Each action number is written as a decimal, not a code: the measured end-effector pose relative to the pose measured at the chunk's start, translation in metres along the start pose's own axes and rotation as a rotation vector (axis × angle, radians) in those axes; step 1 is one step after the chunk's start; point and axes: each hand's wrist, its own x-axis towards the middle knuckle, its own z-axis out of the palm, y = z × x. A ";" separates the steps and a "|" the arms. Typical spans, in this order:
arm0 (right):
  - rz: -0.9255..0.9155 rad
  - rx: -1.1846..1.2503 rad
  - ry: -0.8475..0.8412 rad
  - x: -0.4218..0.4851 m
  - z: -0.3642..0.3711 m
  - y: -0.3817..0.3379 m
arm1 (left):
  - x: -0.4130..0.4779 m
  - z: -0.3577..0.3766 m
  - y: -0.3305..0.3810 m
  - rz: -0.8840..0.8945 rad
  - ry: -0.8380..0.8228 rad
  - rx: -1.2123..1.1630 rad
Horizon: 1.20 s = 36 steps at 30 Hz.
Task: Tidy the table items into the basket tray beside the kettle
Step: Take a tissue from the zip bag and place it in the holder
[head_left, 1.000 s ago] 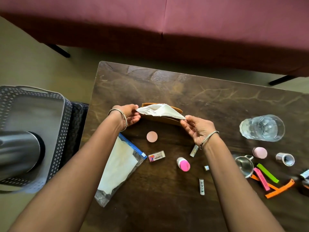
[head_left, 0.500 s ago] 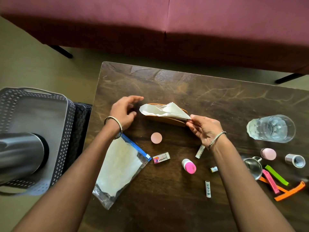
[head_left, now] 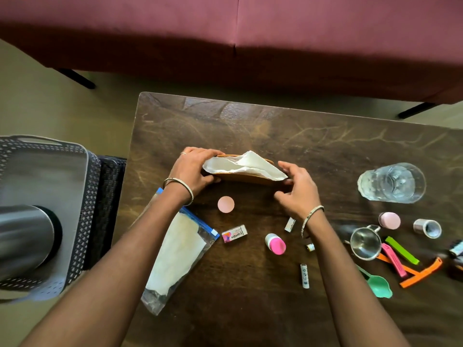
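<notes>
Grey perforated plastic at my far left: that's the basket tray [head_left: 84,216], off the table [head_left: 250,309], with the brushed-steel kettle [head_left: 25,236] standing in it and hiding much of its floor. One darker basket [head_left: 110,194] is wedged between tray and table edge, so two baskets.

On to the dark, veined wood. One clear zip bag [head_left: 180,254] with a blue seal lies flat, and my left forearm crosses its top corner. Left hand [head_left: 193,169] is curled round the left end of the curved wooden napkin holder [head_left: 245,178], fingers over the top, thumb in front. White crinkled napkins [head_left: 245,165] poke out in a peak. Right hand [head_left: 298,191] grips the right end, thumb up top. The holder sits mid-table, well apart from the tray.

In front of it: one flat pink disc [head_left: 226,204], one small eraser box [head_left: 234,233], one pink-capped bottle [head_left: 275,243] and one white tube [head_left: 304,276].

Further right: one ribbed drinking glass [head_left: 392,182], one steel cup [head_left: 365,242], one pale pink jar [head_left: 389,220] and one tape roll [head_left: 427,228]. A green clip [head_left: 402,250], a pink clip [head_left: 393,259] and orange clips [head_left: 421,274] overlap, so I can't count the orange ones. One teal spoon [head_left: 378,285] lies nearest me.
</notes>
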 end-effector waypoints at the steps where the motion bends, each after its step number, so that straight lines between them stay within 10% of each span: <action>1: -0.018 -0.018 -0.026 0.000 0.001 0.000 | -0.002 0.003 0.002 0.003 0.007 -0.003; 36: 0.090 -0.019 0.154 0.016 -0.077 0.073 | 0.036 0.071 0.101 0.043 0.028 -0.062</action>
